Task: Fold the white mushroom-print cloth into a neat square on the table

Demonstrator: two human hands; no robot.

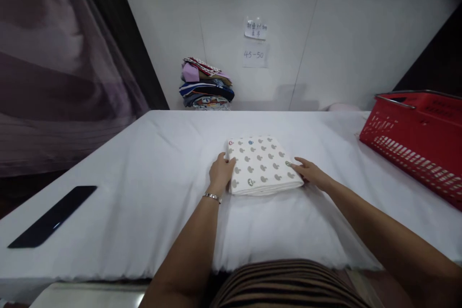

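Note:
A neatly folded white cloth [262, 164] with a grey mushroom print and a few coloured figures lies flat on the white-covered table [159, 221]. My left hand [221, 172], with a silver bracelet at the wrist, grips its left edge. On the opposite side, my right hand [311, 172] holds the right edge near the front corner, thumb towards the top. Some fingertips of both hands are hidden at the sides of the cloth. Whether the cloth is a garment or a blanket I cannot tell.
A red plastic basket [415, 139] with metal handles stands at the right. A stack of folded clothes [206, 84] sits beyond the far table edge, against the wall. A dark flat panel [54, 216] lies at left. Paper signs [255, 54] hang on the wall.

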